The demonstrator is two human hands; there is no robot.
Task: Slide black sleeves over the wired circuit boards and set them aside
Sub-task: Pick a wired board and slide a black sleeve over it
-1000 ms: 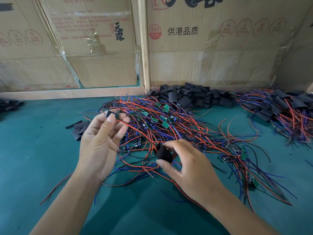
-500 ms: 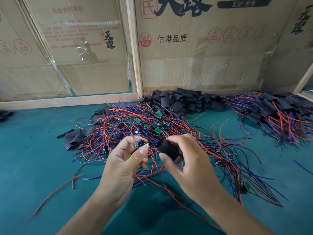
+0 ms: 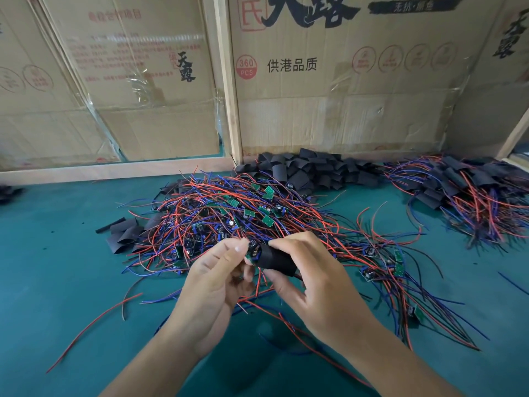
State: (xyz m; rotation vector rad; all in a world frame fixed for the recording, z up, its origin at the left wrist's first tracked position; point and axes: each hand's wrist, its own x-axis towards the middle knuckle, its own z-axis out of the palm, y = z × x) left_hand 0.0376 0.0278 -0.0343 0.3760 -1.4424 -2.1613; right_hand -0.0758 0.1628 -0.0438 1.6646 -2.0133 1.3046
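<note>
One small green wired circuit board, pinched by the left hand, is now entering the soft black tubular sleeve gripped in the right hand; a second ago they were apart, so sleeving is beginning.

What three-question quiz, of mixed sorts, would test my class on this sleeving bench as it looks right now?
1. True or false: the right hand holds a black sleeve.
2. The left hand pinches: A) a circuit board B) scissors C) a tape roll.
3. Fill in: the pile of finished sleeved boards lies at the far ____ of the green mat.

Key: 1 true; 2 A; 3 right.
</note>
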